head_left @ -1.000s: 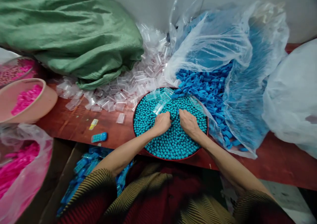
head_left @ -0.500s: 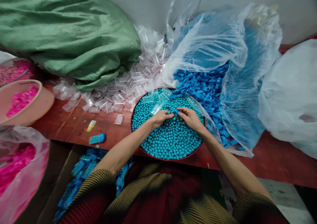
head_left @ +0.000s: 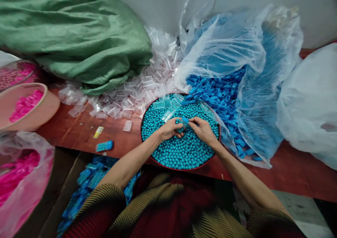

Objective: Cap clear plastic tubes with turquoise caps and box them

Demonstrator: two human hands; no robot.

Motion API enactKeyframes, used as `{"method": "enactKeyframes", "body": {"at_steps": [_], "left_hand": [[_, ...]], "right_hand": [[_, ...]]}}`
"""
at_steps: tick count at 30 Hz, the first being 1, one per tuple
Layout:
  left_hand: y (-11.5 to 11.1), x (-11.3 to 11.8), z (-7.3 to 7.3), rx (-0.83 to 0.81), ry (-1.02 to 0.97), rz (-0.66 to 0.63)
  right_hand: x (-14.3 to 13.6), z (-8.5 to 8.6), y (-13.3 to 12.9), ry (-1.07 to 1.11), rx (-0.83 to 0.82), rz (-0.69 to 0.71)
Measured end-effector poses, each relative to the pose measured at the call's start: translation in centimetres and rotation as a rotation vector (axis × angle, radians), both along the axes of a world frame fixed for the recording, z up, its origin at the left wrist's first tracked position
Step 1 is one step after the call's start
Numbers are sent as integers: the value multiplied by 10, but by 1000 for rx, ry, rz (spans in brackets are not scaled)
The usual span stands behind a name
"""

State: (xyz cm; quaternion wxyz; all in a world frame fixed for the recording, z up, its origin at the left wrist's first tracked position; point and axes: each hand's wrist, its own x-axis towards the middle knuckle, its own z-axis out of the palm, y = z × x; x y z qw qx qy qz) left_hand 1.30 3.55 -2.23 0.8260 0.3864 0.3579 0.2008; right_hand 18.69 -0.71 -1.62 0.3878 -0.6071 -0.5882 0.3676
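Both hands meet above a round red tray (head_left: 142,132) filled with small turquoise balls (head_left: 181,153). My left hand (head_left: 170,129) is closed around a small clear plastic case (head_left: 181,125) with turquoise balls showing in it. My right hand (head_left: 203,130) pinches a blue plastic cap (head_left: 185,120) against the top end of that case. Whether the cap is fully seated cannot be made out. Loose clear cases (head_left: 168,113) lie on the balls just beyond my left hand. Blue caps (head_left: 218,94) spill from a clear plastic bag (head_left: 252,101) at the tray's right.
A heap of clear cases (head_left: 131,94) lies behind, beside a green sack (head_left: 86,38). A filled capped case (head_left: 104,146) and a yellow piece (head_left: 98,132) lie at left. Pink pieces sit in a bowl (head_left: 50,103). Filled cases (head_left: 84,182) lie below the table edge. A white bag (head_left: 310,101) stands right.
My left hand has turned, so the filled case now shows between its fingers. The blue cap has come up to the case's end. The view has shifted slightly.
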Motion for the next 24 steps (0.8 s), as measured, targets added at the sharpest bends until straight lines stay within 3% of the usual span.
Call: {"method": "enactKeyframes", "body": {"at_steps": [8,12,15,18,21,24], "left_hand": [[-19,7,12,149,72,178],[-24,8,15,223,116,250],[-20,2,18,228,95,200],[-16,-6,20,240,69,96],[-17,-10,19,267,62,83],[-23,-7,18,323,118,135]], "right_hand": [[-1,-2,-2,11,67,90],[1,10,-4,-51,100,209],[7,20,-1,77,-4,278],[10,22,7,300,-174,232],[5,16,12,463,-239,114],[-5,11,10,321,-154,97]]}}
